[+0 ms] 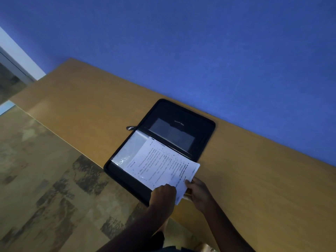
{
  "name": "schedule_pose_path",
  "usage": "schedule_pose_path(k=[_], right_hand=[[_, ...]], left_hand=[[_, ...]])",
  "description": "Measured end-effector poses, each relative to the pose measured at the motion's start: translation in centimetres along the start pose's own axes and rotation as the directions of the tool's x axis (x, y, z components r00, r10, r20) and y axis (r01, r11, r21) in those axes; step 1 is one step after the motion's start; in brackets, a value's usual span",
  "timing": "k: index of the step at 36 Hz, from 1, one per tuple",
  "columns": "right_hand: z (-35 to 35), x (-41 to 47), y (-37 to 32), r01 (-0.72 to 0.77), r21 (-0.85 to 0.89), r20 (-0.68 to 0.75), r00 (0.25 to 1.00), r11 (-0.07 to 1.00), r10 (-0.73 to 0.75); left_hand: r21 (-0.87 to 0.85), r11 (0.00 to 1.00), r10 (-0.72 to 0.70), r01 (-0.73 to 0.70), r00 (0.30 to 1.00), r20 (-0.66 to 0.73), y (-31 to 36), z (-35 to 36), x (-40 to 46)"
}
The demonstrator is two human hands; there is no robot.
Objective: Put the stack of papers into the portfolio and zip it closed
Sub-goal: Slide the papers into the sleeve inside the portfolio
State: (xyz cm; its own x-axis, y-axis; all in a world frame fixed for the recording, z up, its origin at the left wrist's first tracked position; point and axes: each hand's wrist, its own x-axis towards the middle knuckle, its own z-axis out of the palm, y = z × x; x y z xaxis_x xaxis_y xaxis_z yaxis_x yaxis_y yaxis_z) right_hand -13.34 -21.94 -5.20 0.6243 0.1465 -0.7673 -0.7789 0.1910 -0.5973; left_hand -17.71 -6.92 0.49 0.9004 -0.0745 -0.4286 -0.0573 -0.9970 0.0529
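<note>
A black zip portfolio point(183, 113) lies open on the wooden table point(81, 106), its far half showing a dark pocket. A stack of printed white papers point(160, 164) rests across the near half, over a clear plastic sleeve point(131, 150), with its right end sticking past the portfolio's edge. My left hand point(162, 195) presses on the stack's near edge. My right hand point(198, 190) grips the stack's right corner. The zipper pull point(130, 128) lies on the table at the portfolio's left side.
The table stands against a blue wall point(200, 42). Its near edge runs diagonally, and the portfolio's near corner hangs over it above a mottled floor point(36, 179). A white door frame point(16, 57) shows at the far left.
</note>
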Motion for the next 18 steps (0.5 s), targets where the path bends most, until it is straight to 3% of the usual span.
schedule_pose_path(k=[18], right_hand=[[0.1,-0.2,-0.8,0.022,-0.104,0.021,1.000,0.994,-0.020]], left_hand=[[-0.060,0.998,-0.001,0.001,1.000,-0.002,-1.2,0.5,-0.1]])
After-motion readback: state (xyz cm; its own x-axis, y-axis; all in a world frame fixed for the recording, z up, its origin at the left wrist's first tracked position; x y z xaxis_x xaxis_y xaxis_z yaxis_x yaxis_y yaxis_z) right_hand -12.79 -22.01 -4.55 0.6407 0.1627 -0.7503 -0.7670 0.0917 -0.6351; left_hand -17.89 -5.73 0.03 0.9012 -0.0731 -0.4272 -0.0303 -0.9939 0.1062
